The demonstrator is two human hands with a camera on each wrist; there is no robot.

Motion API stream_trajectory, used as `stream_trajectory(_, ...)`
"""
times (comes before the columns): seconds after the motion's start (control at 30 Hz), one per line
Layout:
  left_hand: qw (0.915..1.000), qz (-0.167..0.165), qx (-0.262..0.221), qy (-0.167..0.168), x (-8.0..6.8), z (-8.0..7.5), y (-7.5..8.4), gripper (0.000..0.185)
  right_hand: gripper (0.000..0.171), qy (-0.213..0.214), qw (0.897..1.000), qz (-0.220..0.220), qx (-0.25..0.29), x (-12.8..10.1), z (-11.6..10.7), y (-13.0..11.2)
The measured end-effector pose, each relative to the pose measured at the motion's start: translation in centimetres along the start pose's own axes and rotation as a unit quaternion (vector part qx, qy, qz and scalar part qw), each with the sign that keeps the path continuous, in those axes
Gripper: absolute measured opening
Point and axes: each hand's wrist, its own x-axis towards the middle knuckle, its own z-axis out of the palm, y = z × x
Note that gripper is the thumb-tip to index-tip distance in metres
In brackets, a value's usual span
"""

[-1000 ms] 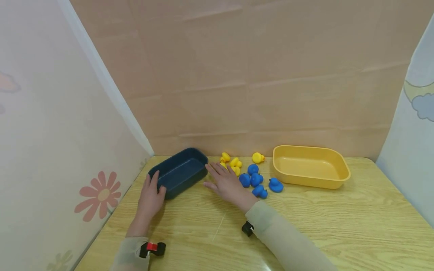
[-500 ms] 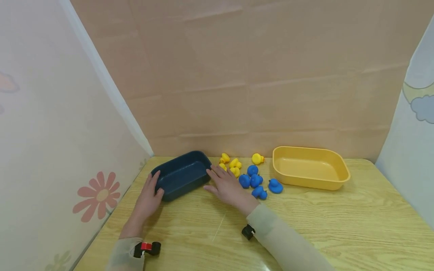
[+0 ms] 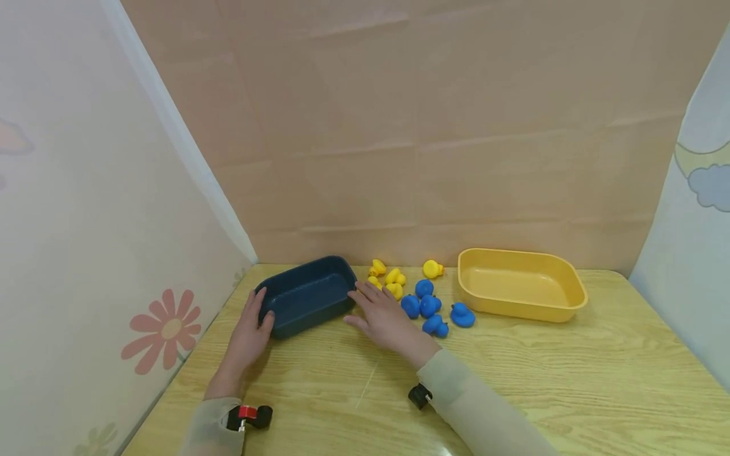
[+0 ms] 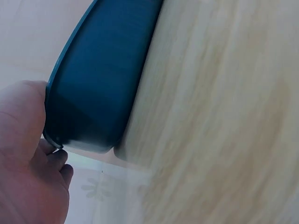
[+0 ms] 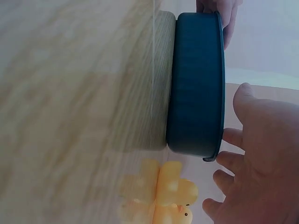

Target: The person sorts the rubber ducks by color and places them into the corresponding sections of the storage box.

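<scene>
My left hand (image 3: 249, 335) grips the left end of a dark blue plastic bin (image 3: 308, 310), its thumb at the near rim and its fingers round the end. In the left wrist view the thumb meets the bin's rim and the other fingers curl beyond the corner. At the opposite end, my right hand (image 3: 388, 320) spreads its fingers, with fingertips at the rim of the bin; the right wrist view shows the thumb apart from it. Several yellow rubber ducks (image 3: 395, 277) lie just beyond the right hand, partly hidden by it. Several blue rubber ducks (image 3: 429, 306) lie to its right.
A yellow plastic bin (image 3: 521, 307) stands at the back right of the wooden table (image 3: 513, 380). One yellow duck (image 3: 432, 269) lies apart near the back edge. A brown sheet (image 3: 433, 139) hangs behind, and a flower-printed wall (image 3: 171, 253) borders the left.
The dark blue bin has shifted slightly right and towards me, turning a little, with my left hand at its end. My right hand has barely moved; the ducks look unmoved.
</scene>
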Motion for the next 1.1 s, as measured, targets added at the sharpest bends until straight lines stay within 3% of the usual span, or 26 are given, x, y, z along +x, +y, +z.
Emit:
stream_trajectory(0.3, 0.9977, -0.041, -0.026, 0.048, 0.4, 0.7, -0.8, 0.061, 0.065, -0.003, 1.0, -0.004, 0.007, -0.6, 0.3, -0.4)
stream_trajectory(0.43, 0.9937, -0.073, -0.069, 0.051, 0.7, 0.7, -0.9, 0.061, 0.062, 0.0, 1.0, -0.012, 0.025, -0.8, 0.2, -0.5)
stream_trajectory(0.53, 0.9879, -0.094, -0.11, 0.056, 0.9, 0.8, -1.1, 0.062, 0.063, 0.005, 0.997, -0.007, 0.071, -0.9, 0.2, -0.2)
stream_trajectory(0.7, 0.9803, -0.103, -0.152, 0.073, 1.4, 1.2, -1.6, 0.062, 0.068, 0.034, 0.987, 0.028, 0.155, -1.0, 0.1, 0.7)
stream_trajectory(0.8, 0.976, -0.105, -0.174, 0.077, 1.6, 1.4, -1.8, 0.062, 0.069, 0.052, 0.982, 0.053, 0.176, -0.9, -0.2, 1.4)
stream_trajectory(1.1, 0.972, -0.086, -0.199, 0.09, 2.4, 1.4, -2.0, 0.061, 0.07, 0.085, 0.977, 0.129, 0.147, -1.0, -0.9, 3.5)
